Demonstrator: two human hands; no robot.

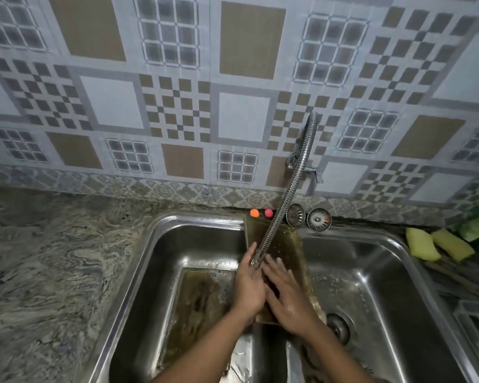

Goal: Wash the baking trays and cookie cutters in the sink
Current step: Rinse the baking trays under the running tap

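- Both forearms reach in from the bottom edge and meet over the middle of the double steel sink (199,218).
- Right hand (288,298) lies flat and wet on a baking tray (286,244), fingers spread and straight, gripping nothing.
- Left hand (249,284) rests at that tray's left edge just beside the right hand, its fingers extended toward the wall. Its thumb is hidden, so whether it hooks the tray's rim cannot be told.
- That baking tray is brown-stained and lies along the divider between the two basins, running from the sink's back rim toward the person.
- A second tray (202,299), also brown and wet, lies flat on the bottom of the left basin.
- A flexible metal faucet hose (291,186) curves down from the wall, and its nozzle ends right at the left hand's fingertips, above the tray on the divider.
- The drain (339,326) of the right basin shows just right of the right wrist.
- Two metal strainer plugs (295,215) sit on the back rim behind the tray, side by side.
- An orange ball (254,213) and a pink ball (268,212) sit just left of the plugs.
- Two yellow sponges (422,244) lie on the counter right of the sink, near a green item too blurred to identify.
- Marbled stone countertop (44,272) spreads to the left, and a patterned tile wall (177,106) rises behind.
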